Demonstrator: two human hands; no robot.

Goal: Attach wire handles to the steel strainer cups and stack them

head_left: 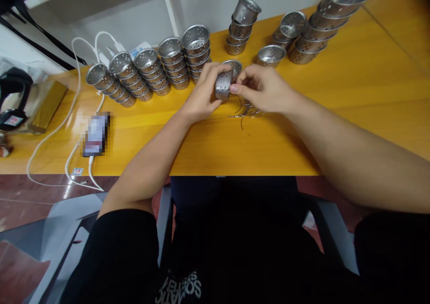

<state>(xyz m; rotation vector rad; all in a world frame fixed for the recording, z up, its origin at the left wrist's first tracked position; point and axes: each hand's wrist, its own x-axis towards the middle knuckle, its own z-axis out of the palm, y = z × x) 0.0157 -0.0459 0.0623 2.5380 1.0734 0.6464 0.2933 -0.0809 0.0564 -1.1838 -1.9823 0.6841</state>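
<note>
Head | my left hand (202, 92) grips a tilted perforated metal cup (222, 87), upper centre of frame, thumb opposite fingers | my right hand (267, 88) has thumb and fingertips drawn together at its rim; I can't tell what they pinch | curved wires (250, 111) just below, cup stacks (197, 48) behind

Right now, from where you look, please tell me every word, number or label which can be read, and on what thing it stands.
"SOMATIC", upside down, on the black shirt; its end is less clear.
"SYSTEM", beside it on the same shirt, partly blurred.
Too small or blurred to read: the label on the headphones, the sticker at the table's edge.
The phone is pixelated, so unreadable.
</note>
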